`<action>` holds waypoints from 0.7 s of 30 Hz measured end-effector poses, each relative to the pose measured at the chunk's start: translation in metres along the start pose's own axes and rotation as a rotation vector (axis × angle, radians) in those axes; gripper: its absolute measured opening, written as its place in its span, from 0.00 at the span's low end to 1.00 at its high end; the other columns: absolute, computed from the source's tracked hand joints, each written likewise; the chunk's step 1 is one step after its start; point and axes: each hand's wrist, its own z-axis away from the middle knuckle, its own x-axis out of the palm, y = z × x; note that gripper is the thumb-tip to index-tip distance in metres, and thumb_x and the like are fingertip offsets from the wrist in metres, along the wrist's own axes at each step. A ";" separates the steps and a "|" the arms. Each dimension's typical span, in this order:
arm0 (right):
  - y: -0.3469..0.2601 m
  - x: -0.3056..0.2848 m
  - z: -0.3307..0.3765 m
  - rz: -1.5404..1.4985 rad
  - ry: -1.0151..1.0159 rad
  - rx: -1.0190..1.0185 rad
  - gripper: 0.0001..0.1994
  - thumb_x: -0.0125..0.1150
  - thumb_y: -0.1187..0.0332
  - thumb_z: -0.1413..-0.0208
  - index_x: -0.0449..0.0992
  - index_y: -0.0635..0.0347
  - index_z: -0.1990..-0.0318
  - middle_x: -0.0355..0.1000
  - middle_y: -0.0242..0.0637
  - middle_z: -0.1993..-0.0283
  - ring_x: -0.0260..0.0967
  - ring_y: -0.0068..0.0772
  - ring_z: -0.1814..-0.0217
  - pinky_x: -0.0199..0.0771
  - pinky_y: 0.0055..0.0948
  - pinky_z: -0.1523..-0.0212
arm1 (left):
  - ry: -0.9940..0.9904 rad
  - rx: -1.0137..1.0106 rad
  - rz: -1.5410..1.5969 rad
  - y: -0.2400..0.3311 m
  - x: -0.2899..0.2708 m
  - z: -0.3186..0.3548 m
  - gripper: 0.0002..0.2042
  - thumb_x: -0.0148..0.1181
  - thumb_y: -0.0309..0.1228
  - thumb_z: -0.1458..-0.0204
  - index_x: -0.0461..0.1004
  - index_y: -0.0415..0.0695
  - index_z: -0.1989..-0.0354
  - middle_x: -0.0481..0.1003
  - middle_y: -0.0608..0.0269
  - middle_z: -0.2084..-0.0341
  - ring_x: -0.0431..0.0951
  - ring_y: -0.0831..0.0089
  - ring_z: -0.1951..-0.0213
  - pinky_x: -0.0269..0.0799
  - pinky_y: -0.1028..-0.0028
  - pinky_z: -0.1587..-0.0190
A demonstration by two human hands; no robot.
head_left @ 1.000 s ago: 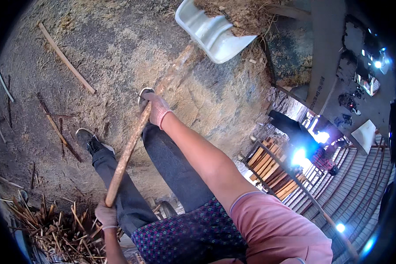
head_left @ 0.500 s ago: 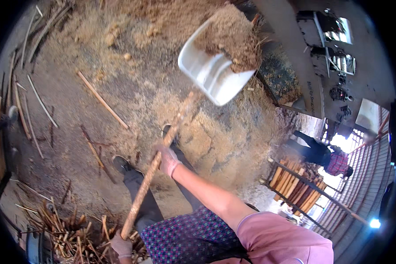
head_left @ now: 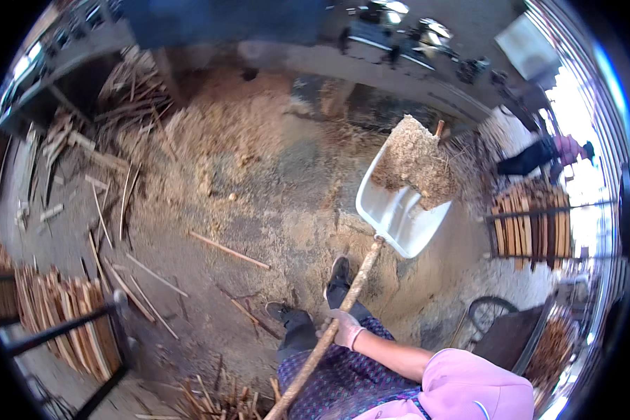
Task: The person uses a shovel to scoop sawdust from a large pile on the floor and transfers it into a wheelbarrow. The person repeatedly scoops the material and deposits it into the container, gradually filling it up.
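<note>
My right hand [head_left: 344, 329], in a pale glove, is wrapped round the middle of a wooden-handled shovel [head_left: 362, 274]. The shovel's broad white scoop [head_left: 393, 213] is off the floor ahead and to the right. A heap of sawdust [head_left: 414, 162] lies in it, mostly toward the far side. The handle slants down to the left across my patterned apron and passes out of the lower edge. My left hand is out of view.
Sawdust [head_left: 220, 154] covers the floor ahead. Loose sticks [head_left: 229, 249] lie at left, and a pile of sticks [head_left: 213, 402] is near my feet. Wood stacks stand at left [head_left: 70, 322] and right [head_left: 532, 227]. A spoked wheel [head_left: 490, 315] and a person [head_left: 539, 155] are at right.
The view has turned, and the loaded shovel now appears farther right, nearer the wood stack. My right hand still grips the handle. My left hand, earlier at the handle's lower end, has left the view.
</note>
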 end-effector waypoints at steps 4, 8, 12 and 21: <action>0.000 -0.050 0.063 -0.172 0.100 -0.179 0.07 0.58 0.67 0.41 0.68 0.55 0.69 0.63 0.36 0.74 0.67 0.43 0.70 0.77 0.57 0.58 | 0.022 0.153 -0.014 -0.001 -0.025 -0.011 0.23 0.68 0.37 0.56 0.81 0.53 0.47 0.83 0.52 0.70 0.83 0.52 0.68 0.79 0.57 0.62; -0.015 -0.099 0.122 -0.309 0.091 -0.297 0.06 0.59 0.67 0.42 0.68 0.55 0.68 0.64 0.37 0.73 0.68 0.44 0.70 0.79 0.57 0.58 | 0.016 0.301 -0.005 0.026 -0.033 -0.029 0.23 0.68 0.36 0.56 0.81 0.53 0.47 0.82 0.51 0.70 0.83 0.53 0.68 0.79 0.57 0.62; -0.049 -0.149 0.193 -0.394 0.059 -0.485 0.07 0.60 0.67 0.44 0.68 0.56 0.69 0.65 0.38 0.75 0.69 0.43 0.73 0.79 0.53 0.63 | 0.032 0.457 0.004 0.074 -0.028 -0.034 0.23 0.67 0.35 0.57 0.81 0.54 0.48 0.82 0.51 0.70 0.83 0.53 0.68 0.79 0.57 0.62; -0.100 -0.289 0.421 -0.789 -0.112 -0.993 0.09 0.61 0.67 0.40 0.67 0.57 0.68 0.68 0.36 0.76 0.68 0.35 0.79 0.78 0.40 0.74 | 0.471 1.087 -0.170 0.265 -0.061 0.056 0.20 0.64 0.30 0.56 0.82 0.52 0.50 0.80 0.49 0.74 0.82 0.50 0.72 0.78 0.57 0.66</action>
